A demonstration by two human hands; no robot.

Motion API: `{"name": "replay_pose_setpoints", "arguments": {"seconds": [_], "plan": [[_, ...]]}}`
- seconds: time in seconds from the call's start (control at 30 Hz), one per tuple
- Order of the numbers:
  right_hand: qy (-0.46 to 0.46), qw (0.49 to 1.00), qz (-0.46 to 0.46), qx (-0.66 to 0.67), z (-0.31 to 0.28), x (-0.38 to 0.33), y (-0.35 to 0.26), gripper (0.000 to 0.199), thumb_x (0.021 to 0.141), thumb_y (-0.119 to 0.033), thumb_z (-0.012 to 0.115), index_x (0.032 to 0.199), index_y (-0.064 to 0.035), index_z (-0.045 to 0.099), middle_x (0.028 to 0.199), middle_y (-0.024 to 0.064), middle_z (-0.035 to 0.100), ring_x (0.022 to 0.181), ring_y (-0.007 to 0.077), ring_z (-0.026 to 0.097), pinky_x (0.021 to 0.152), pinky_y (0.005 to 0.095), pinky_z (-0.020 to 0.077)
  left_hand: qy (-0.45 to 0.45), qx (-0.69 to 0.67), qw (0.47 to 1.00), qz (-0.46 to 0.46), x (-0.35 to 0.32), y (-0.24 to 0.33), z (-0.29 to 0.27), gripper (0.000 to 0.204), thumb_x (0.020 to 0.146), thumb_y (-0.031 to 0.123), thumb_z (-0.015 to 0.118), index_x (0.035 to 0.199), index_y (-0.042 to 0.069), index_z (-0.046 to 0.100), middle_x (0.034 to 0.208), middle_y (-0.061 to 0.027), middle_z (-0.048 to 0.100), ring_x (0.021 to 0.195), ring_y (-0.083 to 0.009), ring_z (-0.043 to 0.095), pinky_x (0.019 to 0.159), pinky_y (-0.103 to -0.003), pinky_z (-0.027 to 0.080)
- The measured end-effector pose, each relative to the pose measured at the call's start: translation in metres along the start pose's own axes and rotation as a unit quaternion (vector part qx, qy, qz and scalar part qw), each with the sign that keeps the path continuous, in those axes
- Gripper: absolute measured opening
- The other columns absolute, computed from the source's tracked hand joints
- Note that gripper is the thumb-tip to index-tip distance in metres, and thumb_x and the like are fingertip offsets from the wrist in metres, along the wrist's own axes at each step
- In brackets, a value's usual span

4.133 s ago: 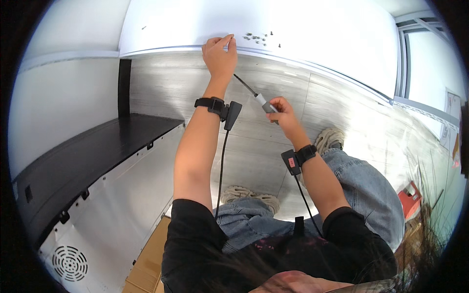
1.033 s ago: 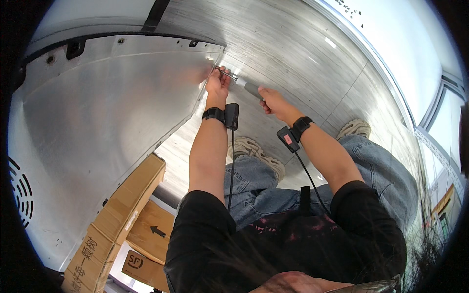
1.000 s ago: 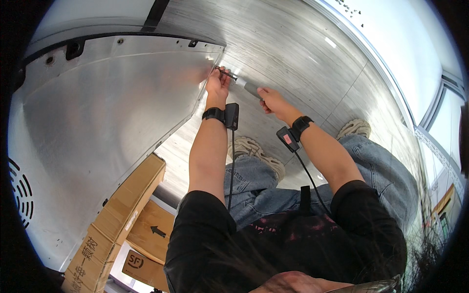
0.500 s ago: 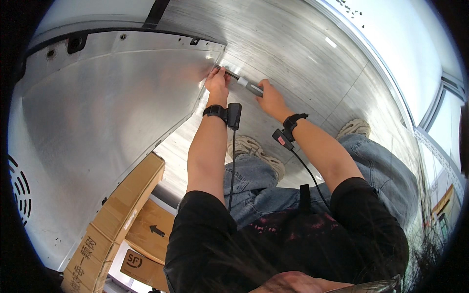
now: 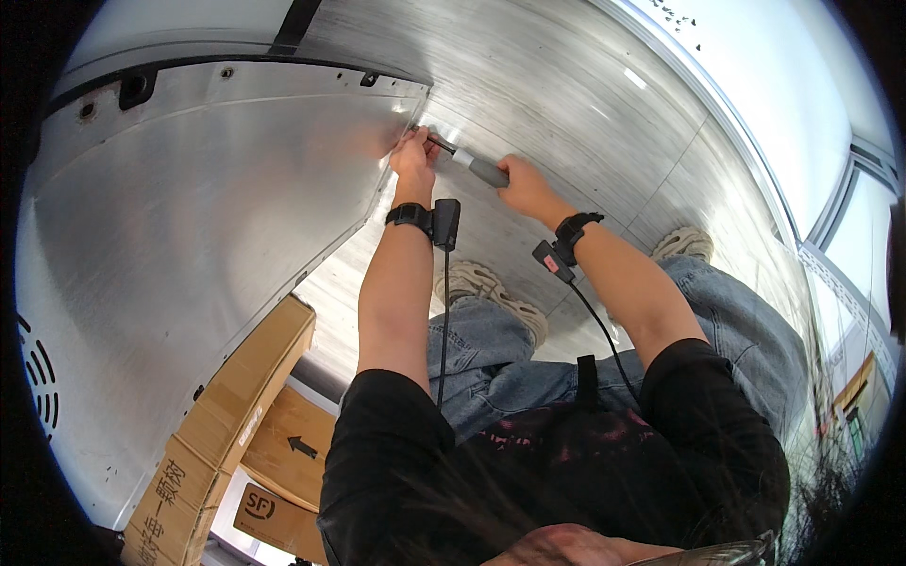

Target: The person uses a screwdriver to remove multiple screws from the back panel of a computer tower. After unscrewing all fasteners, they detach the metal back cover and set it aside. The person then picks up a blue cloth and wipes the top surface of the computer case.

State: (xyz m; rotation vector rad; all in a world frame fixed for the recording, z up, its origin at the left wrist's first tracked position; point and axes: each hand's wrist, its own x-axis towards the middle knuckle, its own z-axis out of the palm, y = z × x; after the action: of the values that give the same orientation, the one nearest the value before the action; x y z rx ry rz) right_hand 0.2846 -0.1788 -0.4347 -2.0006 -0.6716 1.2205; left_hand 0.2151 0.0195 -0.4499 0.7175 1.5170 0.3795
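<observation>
A screwdriver (image 5: 487,172) with a grey handle and a dark shaft lies slantwise between my two hands, its tip toward the edge of a large silver metal panel (image 5: 226,208). My right hand (image 5: 530,189) is closed round the back end of the handle. At the panel's edge, my left hand (image 5: 413,156) has its fingers pinched about the front of the shaft. Those fingers hide the tip, and whatever it touches cannot be made out. Each wrist wears a black strap with a small cabled box.
Cardboard boxes (image 5: 231,396) stand at the lower left against the panel. Grey wood-look floor (image 5: 566,104) runs beneath my hands to a white wall panel (image 5: 764,85) at the right. My shoes (image 5: 491,292) are just below my hands. Two black cables (image 5: 444,321) trail from my wrists.
The panel and my left hand sit slightly further left in the picture. Both hands keep their grip on the screwdriver, and a pale mark on its handle no longer shows.
</observation>
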Motion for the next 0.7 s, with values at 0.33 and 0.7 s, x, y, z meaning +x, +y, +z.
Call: {"name": "replay_pose_setpoints", "arguments": {"seconds": [0.33,0.7], "plan": [[-0.112,0.970,0.139,0.166,-0.013,-0.009,-0.030,0.047,0.076,-0.010,0.067,0.118,-0.0006,0.047,0.098,0.0202,0.060,0.094,0.0321,0.059,0.081,0.0390,0.0459,0.038,-0.013,0.999,-0.016,-0.001,0.002,0.005,0.015,0.087,0.001,0.056,0.101,0.003,0.051,0.081,-0.0072,0.061,0.064,-0.0172,0.061,0.057,-0.029,0.052],[-0.071,0.997,-0.017,-0.013,0.006,0.001,-0.005,0.058,0.073,-0.016,0.072,0.121,0.0031,0.047,0.107,0.0207,0.060,0.091,0.0357,0.061,0.079,0.0417,0.0481,0.016,-0.004,0.999,0.031,0.005,-0.011,0.004,0.014,0.088,0.003,0.056,0.098,0.007,0.048,0.082,-0.0086,0.060,0.065,-0.0196,0.059,0.057,-0.032,0.050]]}}
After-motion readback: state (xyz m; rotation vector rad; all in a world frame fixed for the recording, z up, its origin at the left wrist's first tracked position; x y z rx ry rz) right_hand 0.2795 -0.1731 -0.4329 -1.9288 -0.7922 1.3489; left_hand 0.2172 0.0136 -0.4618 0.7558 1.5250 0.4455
